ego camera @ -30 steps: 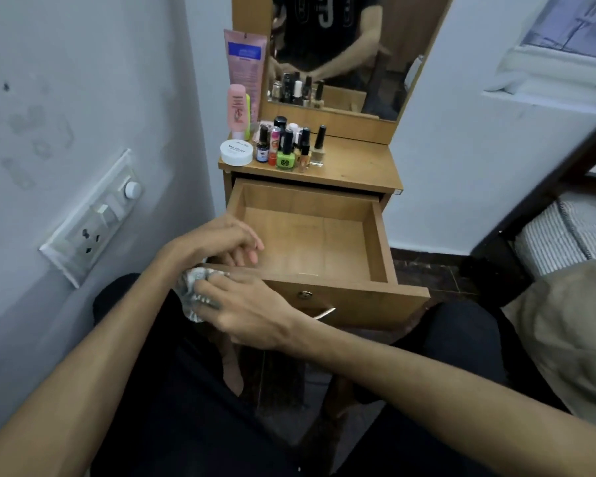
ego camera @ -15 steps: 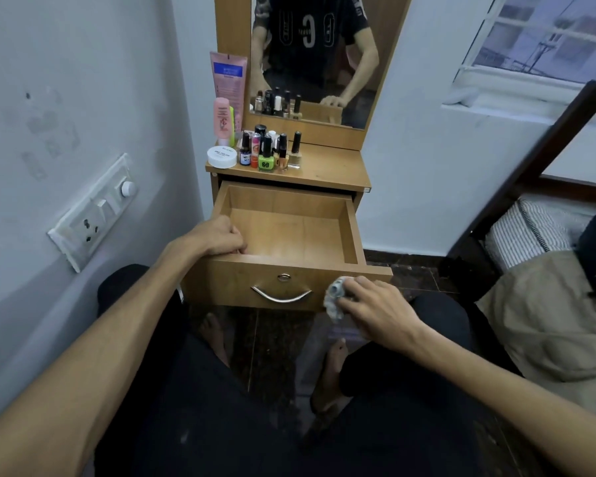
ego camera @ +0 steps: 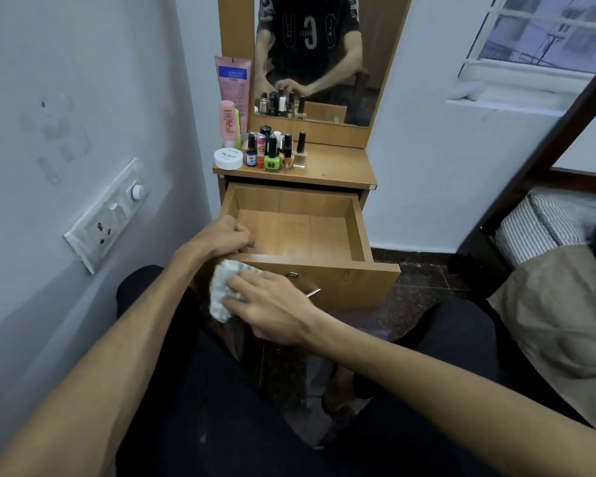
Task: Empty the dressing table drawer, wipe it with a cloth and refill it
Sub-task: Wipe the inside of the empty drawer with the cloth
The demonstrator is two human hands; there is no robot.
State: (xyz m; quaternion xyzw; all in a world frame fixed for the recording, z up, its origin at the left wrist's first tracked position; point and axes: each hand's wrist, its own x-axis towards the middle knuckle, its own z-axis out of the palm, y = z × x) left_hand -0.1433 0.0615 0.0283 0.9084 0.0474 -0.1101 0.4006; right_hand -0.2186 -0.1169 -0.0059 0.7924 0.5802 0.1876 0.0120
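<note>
The left hand point(ego camera: 226, 237) clenches the left front corner of the pulled-out, empty light-wood drawer point(ego camera: 358, 232); the right hand point(ego camera: 272, 309), fingers spread flat, presses a crumpled white cloth point(ego camera: 221, 287) against the drawer's front panel, left of its metal handle point(ego camera: 313, 292); small nail-polish bottles point(ego camera: 272, 156) stand on the tabletop behind.

Pale walls point(ego camera: 66, 80), switch panel point(ego camera: 105, 215), barred window point(ego camera: 544, 32), dark floor point(ego camera: 417, 297).

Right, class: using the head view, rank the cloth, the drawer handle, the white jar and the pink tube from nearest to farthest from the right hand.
1. Cloth: under the right hand.
2. Drawer handle: just right of it.
3. White jar: tabletop, left.
4. Pink tube: behind the jar, beside the mirror.
</note>
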